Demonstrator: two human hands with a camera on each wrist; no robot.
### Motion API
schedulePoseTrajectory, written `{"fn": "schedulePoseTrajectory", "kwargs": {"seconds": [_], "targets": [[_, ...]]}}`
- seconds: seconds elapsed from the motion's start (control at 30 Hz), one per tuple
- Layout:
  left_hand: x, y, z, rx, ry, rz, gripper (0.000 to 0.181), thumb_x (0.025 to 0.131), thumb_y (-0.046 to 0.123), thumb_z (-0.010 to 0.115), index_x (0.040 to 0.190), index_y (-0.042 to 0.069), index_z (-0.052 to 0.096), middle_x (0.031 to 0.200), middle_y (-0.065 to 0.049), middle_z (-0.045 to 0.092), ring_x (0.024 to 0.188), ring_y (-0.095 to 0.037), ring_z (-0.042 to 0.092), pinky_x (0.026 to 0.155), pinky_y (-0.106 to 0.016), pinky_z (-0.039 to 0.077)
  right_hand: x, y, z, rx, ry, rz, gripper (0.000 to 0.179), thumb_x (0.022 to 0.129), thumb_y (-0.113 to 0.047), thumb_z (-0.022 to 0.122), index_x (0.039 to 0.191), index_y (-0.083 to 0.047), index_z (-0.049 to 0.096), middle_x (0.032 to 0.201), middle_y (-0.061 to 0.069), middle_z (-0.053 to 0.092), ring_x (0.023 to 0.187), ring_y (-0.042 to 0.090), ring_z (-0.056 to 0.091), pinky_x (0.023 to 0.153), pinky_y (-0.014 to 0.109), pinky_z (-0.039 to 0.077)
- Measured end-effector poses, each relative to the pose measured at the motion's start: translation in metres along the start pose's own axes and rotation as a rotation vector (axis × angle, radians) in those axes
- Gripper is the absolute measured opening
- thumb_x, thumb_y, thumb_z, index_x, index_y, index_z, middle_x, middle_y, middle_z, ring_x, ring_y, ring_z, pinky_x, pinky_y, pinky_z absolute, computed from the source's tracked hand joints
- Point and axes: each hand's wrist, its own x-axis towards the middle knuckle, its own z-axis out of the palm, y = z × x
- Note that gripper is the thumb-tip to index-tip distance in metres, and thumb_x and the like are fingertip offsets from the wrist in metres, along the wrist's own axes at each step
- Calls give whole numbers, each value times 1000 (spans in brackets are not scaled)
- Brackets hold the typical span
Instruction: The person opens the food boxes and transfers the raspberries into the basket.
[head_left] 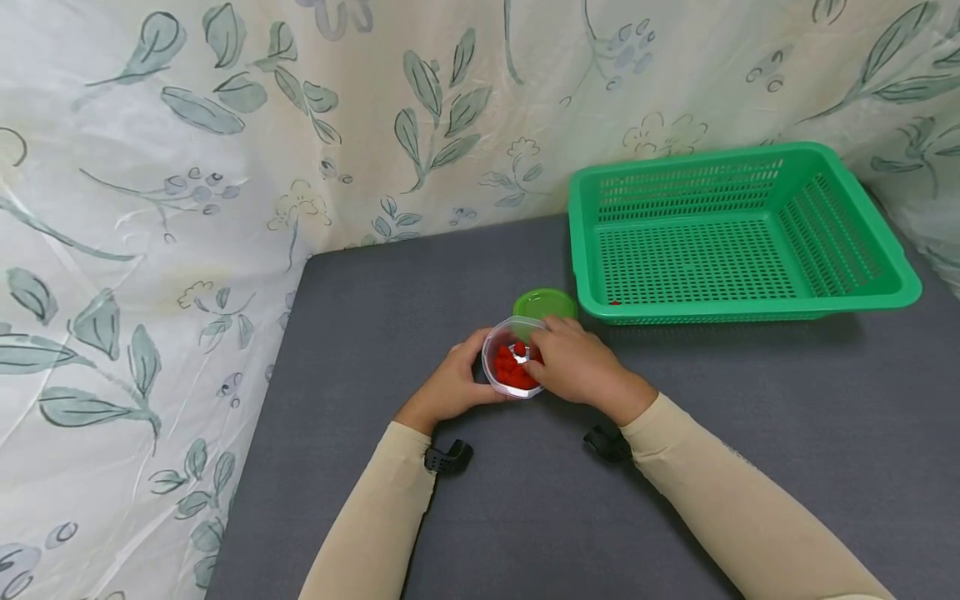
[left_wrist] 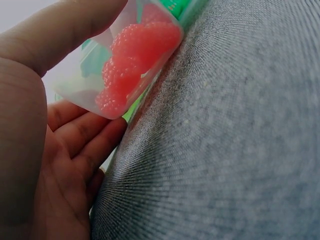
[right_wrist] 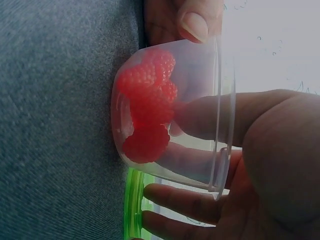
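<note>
A clear plastic container [head_left: 489, 354] with several red raspberries [head_left: 513, 373] in it stands tilted on the dark table. My left hand [head_left: 453, 379] holds it from the left, thumb on the near side and fingers round the far side. My right hand [head_left: 581, 362] reaches over its right rim. In the right wrist view, the thumb and a finger are inside, against the raspberries [right_wrist: 146, 144]; whether they pinch one is unclear. The other fingers stay outside, by a green round lid [right_wrist: 133, 202]. In the head view, this lid [head_left: 546, 302] lies just behind the container.
A large green plastic basket [head_left: 742, 312] stands at the back right, with a small red piece [head_left: 615, 303] at its near left corner. Patterned curtain [head_left: 442, 125] hangs behind and left of the grey table [head_left: 510, 517]. Black bands [head_left: 448, 457] sit at both wrists.
</note>
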Motion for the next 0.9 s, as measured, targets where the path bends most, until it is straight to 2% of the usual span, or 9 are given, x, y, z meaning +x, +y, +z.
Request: {"fn": "schedulePoseTrajectory", "kwargs": {"seconds": [0.13,0.33,0.53,0.77,0.9], "targets": [[1,-1,0,-4,1,7,88,85,21,96,159,14,51,152,-3,60,134,-23,55,113,-47,46,-1,0,0,-27,4,10,16,101,-22,72,89,-10,71,101,9,59,98,32,57,76,51,55],[3,-2,0,-21,-4,31,87,84,18,96,158,12,51,151,0,60,135,-18,56,114,-42,45,-1,0,-1,-62,-5,19,21,102,-26,73,86,-11,68,103,11,59,98,33,57,76,53,55],[4,-3,0,-29,-1,47,89,81,15,98,157,11,53,151,0,61,135,-17,57,115,-42,43,1,2,-3,-20,-29,-7,23,99,-26,78,83,-13,68,99,8,56,97,31,56,73,48,54],[3,-5,1,-29,-1,49,88,81,16,98,157,11,53,150,0,62,136,-17,56,116,-43,42,0,5,-9,44,-102,-8,25,99,-33,80,86,-13,71,107,8,58,99,29,54,75,44,53],[3,-4,1,-21,2,38,87,82,16,98,157,12,53,149,2,61,133,-15,56,114,-42,44,0,7,-10,70,-123,-3,23,99,-31,81,87,-13,74,110,8,59,101,29,54,79,44,53]]}}
